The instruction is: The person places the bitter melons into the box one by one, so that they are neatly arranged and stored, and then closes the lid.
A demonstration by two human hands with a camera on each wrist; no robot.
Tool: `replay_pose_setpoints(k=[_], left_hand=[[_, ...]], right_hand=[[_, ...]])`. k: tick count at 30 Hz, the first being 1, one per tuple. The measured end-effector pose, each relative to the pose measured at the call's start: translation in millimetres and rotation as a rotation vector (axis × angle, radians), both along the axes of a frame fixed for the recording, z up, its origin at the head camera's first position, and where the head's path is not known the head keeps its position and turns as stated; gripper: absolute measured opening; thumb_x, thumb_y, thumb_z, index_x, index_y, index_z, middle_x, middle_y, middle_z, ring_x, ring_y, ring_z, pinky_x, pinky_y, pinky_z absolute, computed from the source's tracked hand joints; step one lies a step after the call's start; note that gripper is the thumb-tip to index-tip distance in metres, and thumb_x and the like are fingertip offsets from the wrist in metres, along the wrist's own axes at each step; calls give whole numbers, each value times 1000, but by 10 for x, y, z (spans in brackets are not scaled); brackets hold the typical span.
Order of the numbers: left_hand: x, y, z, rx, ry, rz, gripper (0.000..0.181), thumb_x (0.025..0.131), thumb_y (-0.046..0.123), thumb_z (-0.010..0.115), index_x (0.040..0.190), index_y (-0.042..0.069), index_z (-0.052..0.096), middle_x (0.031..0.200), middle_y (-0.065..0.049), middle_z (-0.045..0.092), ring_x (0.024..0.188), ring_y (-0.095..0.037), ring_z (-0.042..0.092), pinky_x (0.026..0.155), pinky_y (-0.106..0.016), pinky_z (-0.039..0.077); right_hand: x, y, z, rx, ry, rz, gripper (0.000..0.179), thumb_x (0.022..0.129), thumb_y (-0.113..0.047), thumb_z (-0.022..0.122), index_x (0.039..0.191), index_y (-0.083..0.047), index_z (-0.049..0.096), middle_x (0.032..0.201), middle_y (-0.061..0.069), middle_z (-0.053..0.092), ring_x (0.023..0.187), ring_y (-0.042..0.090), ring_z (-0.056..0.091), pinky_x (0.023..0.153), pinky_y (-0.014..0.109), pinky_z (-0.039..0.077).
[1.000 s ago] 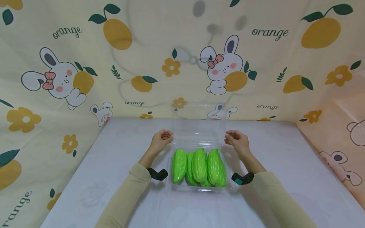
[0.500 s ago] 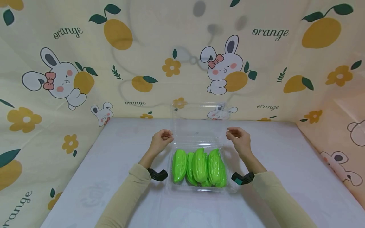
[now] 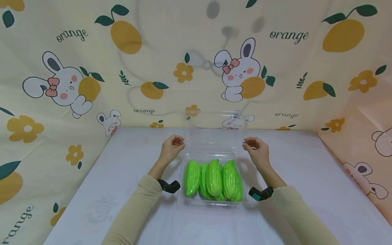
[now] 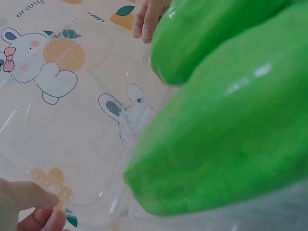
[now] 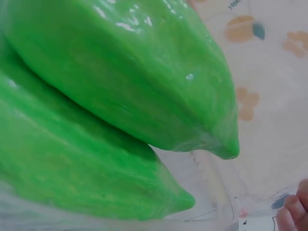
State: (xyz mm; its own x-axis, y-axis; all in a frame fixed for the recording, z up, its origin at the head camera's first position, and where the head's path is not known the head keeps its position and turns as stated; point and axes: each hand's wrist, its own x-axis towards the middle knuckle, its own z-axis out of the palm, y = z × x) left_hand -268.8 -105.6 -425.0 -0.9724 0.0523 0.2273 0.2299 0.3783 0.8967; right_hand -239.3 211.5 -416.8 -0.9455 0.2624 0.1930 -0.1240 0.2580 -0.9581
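Note:
A clear plastic clamshell box stands on the table with its transparent lid swung up and back. Several glossy green fruits, shaped like ribbed papayas or star fruit, lie side by side in the base. My left hand is at the lid's left edge, fingers loosely bent, thumb apart from the fingers. On the opposite side my right hand has its fingertips right at the lid's edge, also loosely bent. Big green fruits fill much of both wrist views.
A white cloth covers the table. Behind and at both sides hangs a cream cloth printed with rabbits and oranges; the raised lid overlaps it. Black wrist cameras sit beside the box, close to its sides.
The lid's far edge has dropped slightly backward. My right hand has shifted a little outward and away from me; my left hand has moved slightly up and outward. The fruits stay put.

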Motion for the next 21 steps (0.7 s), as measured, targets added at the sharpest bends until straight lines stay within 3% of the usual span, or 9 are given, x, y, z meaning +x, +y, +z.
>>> replay_pose_setpoints(k=[4, 13, 14, 21], left_hand=[[-4, 1, 26, 8, 24, 10, 19, 85, -2, 67, 103, -5, 63, 98, -23, 66, 91, -30, 64, 75, -17, 53], [57, 52, 142, 96, 90, 41, 21, 85, -3, 66, 105, -8, 62, 100, -29, 66, 93, -36, 64, 69, -6, 46], [33, 50, 113, 105, 108, 45, 21, 85, -2, 66, 105, -7, 63, 100, -28, 67, 93, -34, 64, 69, -6, 46], [75, 80, 251, 151, 142, 52, 20, 86, -1, 67, 105, -7, 62, 107, -26, 66, 94, -27, 64, 71, -6, 48]], right_hand=[[21, -5, 0, 11, 18, -5, 24, 85, 1, 69, 106, 11, 62, 78, -15, 67, 68, -9, 59, 66, 8, 52], [66, -5, -10, 7, 40, -4, 22, 85, 3, 68, 105, 11, 62, 72, -28, 59, 69, -11, 58, 66, 6, 51], [72, -5, -8, 8, 39, -4, 22, 85, 2, 68, 105, 11, 62, 72, -28, 59, 69, -11, 58, 66, 5, 51], [97, 4, -3, -6, 56, -9, 22, 84, 5, 68, 104, 12, 62, 72, -30, 60, 69, -11, 58, 65, 5, 49]])
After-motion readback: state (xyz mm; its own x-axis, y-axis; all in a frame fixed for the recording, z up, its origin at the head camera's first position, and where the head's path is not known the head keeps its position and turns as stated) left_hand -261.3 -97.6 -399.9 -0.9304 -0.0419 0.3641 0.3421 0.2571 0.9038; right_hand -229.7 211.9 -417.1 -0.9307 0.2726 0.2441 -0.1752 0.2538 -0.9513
